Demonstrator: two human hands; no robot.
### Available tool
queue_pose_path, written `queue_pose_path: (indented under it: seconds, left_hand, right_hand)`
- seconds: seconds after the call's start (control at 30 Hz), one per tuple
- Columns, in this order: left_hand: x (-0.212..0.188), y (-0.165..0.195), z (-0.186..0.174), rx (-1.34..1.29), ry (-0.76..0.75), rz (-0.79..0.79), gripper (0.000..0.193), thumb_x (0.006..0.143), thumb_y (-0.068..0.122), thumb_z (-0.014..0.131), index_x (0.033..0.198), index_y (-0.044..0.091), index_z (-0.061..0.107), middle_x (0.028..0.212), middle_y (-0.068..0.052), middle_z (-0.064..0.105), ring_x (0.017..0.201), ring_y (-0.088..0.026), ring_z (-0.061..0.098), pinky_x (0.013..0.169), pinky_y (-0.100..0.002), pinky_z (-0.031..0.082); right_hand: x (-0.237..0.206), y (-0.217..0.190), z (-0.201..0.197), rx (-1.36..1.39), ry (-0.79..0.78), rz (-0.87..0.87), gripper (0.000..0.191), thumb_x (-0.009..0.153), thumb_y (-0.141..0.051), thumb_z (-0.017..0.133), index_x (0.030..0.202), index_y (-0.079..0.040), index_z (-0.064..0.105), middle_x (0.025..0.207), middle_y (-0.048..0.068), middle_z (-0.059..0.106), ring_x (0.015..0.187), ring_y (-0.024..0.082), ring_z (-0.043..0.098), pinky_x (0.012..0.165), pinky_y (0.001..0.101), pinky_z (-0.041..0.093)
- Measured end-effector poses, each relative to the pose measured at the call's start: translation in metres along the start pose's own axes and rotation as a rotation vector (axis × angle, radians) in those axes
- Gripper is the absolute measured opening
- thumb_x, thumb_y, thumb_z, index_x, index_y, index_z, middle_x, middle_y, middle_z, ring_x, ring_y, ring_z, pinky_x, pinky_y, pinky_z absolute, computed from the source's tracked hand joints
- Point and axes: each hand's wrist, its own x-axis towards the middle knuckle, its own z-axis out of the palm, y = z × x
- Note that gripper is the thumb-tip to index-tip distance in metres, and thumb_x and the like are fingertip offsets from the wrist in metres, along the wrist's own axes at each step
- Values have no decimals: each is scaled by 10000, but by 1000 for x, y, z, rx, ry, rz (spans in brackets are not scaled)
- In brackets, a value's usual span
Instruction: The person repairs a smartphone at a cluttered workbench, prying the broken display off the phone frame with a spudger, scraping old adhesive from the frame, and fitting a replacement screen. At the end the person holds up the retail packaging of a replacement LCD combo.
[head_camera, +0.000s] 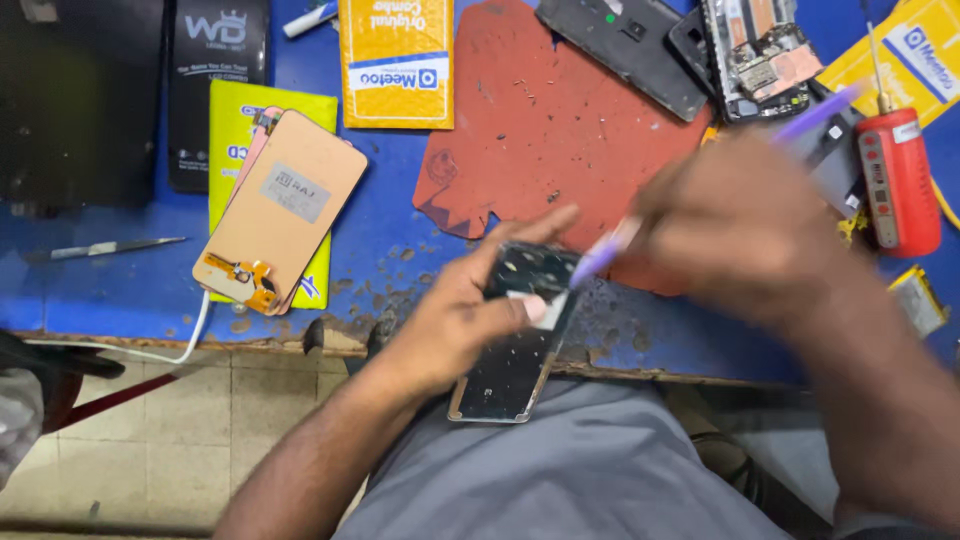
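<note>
My left hand (455, 320) grips a dark phone frame (505, 375) with its back side up, holding it over the front edge of the blue workbench (390, 250). My thumb presses a small white patch on the frame. My right hand (745, 225) is blurred and holds a purple tool (610, 250) like a pen. Its tip meets the frame near the white patch.
A red mat (550, 130) lies behind the hands. A copper-backed screen panel (285, 205) rests on a yellow-green box at left, with tweezers (100, 248) beside it. An opened phone (765, 55), a red cylindrical tool (898, 180), yellow packets and black boxes sit farther back.
</note>
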Motion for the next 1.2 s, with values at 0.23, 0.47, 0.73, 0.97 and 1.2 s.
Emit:
queue_pose_path:
  seconds: [0.23,0.47,0.73,0.97,1.2]
  left_hand:
    - [2,2,-6,37,-48,46,732,908,82,652,1611,20,460,1380,-100,584,1226,-152,581,1114,-280,440]
    - [5,7,-2,-544,-99,-92,733,919,170,664,1575,13,375,1402,-157,553,1196,-221,647,965,-431,608]
    - [-3,-11,9,-581,-199,-82,823,1109,629,354,1605,-28,380,1429,-173,540,1297,-244,586,1064,-375,550]
    - [-14,-16,11,-579,-237,-207,933,1004,758,221,1463,-19,459,1166,-227,666,986,-287,731,778,-387,618]
    - [-15,-9,11,-530,-218,-249,1004,972,819,195,1455,-9,493,1030,-227,727,796,-260,719,683,-347,593]
  right_hand:
    - [-22,20,10,87,-32,-8,116,676,-99,745,734,-41,663,870,115,705,813,300,663,686,447,476]
    - [-80,32,10,-20,140,189,106,814,66,799,852,-19,749,918,101,685,863,245,660,694,376,465]
    - [11,-29,20,293,13,-228,214,691,-175,754,863,-68,687,903,59,665,839,254,682,683,400,517]
    - [24,-22,-1,53,58,-30,192,695,-98,745,865,-14,716,863,109,636,822,309,667,675,437,506]
    - [24,-22,4,-36,127,192,114,780,19,773,882,14,722,877,117,668,818,300,648,693,437,465]
